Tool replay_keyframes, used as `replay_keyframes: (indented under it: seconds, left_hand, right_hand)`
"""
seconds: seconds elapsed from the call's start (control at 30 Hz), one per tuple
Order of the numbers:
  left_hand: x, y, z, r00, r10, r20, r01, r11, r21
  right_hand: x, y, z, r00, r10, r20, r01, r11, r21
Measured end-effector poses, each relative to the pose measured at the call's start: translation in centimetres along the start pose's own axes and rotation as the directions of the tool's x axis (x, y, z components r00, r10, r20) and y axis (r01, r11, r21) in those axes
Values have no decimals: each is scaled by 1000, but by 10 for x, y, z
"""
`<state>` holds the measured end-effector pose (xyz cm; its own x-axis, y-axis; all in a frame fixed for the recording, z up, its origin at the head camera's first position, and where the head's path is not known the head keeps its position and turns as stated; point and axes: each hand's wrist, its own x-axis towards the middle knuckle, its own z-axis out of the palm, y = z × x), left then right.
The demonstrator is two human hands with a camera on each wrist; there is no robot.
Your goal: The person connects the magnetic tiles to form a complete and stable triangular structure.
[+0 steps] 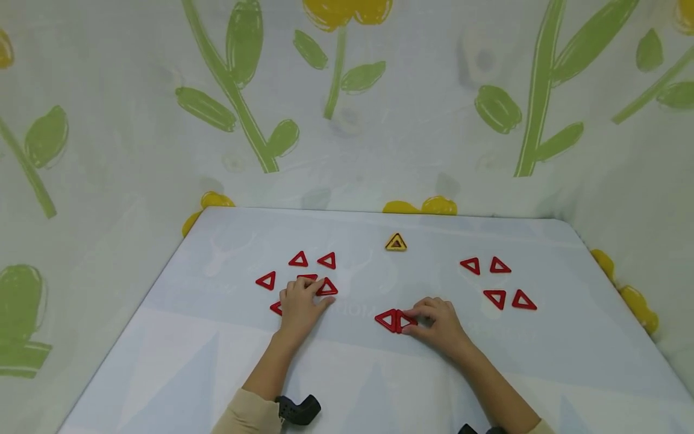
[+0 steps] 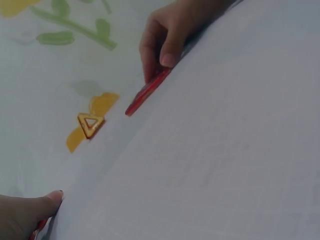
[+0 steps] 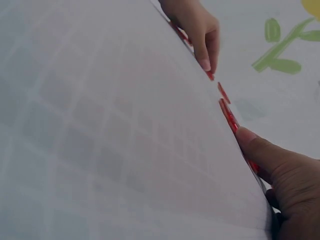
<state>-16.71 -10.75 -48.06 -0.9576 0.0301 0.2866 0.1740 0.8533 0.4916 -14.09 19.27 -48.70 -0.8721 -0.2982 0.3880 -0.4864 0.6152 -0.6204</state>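
In the head view my left hand (image 1: 299,306) has thumb and fingertips at the edges of a red triangular tile (image 1: 328,288), pinching it. Other red triangles lie around and partly under that hand, one of them (image 1: 275,308) mostly covered by it. My right hand (image 1: 440,325) pinches a second red triangular tile (image 1: 400,329) between thumb and fingers. This tile stands edge to edge with another red triangle (image 1: 384,319) on its left. Both hands also show in the right wrist view, the left hand (image 3: 200,35) beyond the right hand (image 3: 287,167).
A yellow triangle (image 1: 396,243) lies near the table's back edge. Several red triangles (image 1: 500,265) sit loosely grouped at the right, and more (image 1: 298,259) at the left. A pale tabletop (image 1: 347,374) meets flower-patterned cloth walls (image 1: 379,163) at the back and sides.
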Motion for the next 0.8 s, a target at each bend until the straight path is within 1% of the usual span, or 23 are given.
replay_keyframes:
  seconds: [0.13, 0.3, 0.4, 0.53, 0.7, 0.8]
  left_hand:
    - [-1, 0, 2, 999, 10, -30, -10, 1000, -18]
    - [-2, 4, 3, 996, 57, -61, -57, 998, 4]
    - [-2, 7, 4, 995, 75, -62, -73, 997, 32]
    - [-4, 12, 4, 996, 76, -47, -74, 997, 28]
    - [-7, 15, 5, 997, 68, -32, -69, 997, -24]
    - [-7, 15, 6, 998, 59, -20, -61, 993, -97]
  right_hand:
    - [0, -1, -1, 1000, 6, 8, -6, 1000, -8]
    - [1, 1, -3, 1000, 3, 3, -3, 1000, -15]
    - [1, 2, -3, 1000, -7, -1, 7, 1000, -16]
    - [2, 3, -3, 1000, 5, 5, -5, 1000, -13]
    - [2, 1, -2, 999, 40, 21, -40, 999, -5]
    - [2, 0, -1, 999, 44, 20, -44, 999, -5]
